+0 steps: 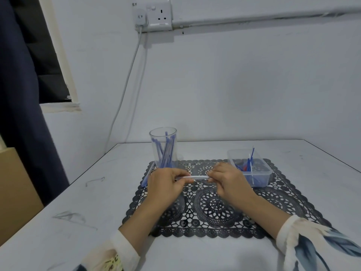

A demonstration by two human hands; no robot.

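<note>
A thin clear pen tube (pixel 197 177) is held level above the black lace mat (pixel 213 206). My left hand (pixel 166 182) pinches its left end and my right hand (pixel 227 179) pinches its right end. A clear plastic cup (pixel 163 147) with several blue pens stands upright at the mat's far left corner. A clear plastic box (pixel 252 169) at the mat's far right holds blue and white pen parts and something red. A few blue pens (pixel 147 177) lie on the mat just left of my left hand.
The white table (pixel 78 212) meets the wall at the back. A white cable (pixel 125 90) hangs from a wall socket (pixel 154 15) down behind the table. A dark curtain (pixel 19 94) and a brown box (pixel 15 188) stand at the left.
</note>
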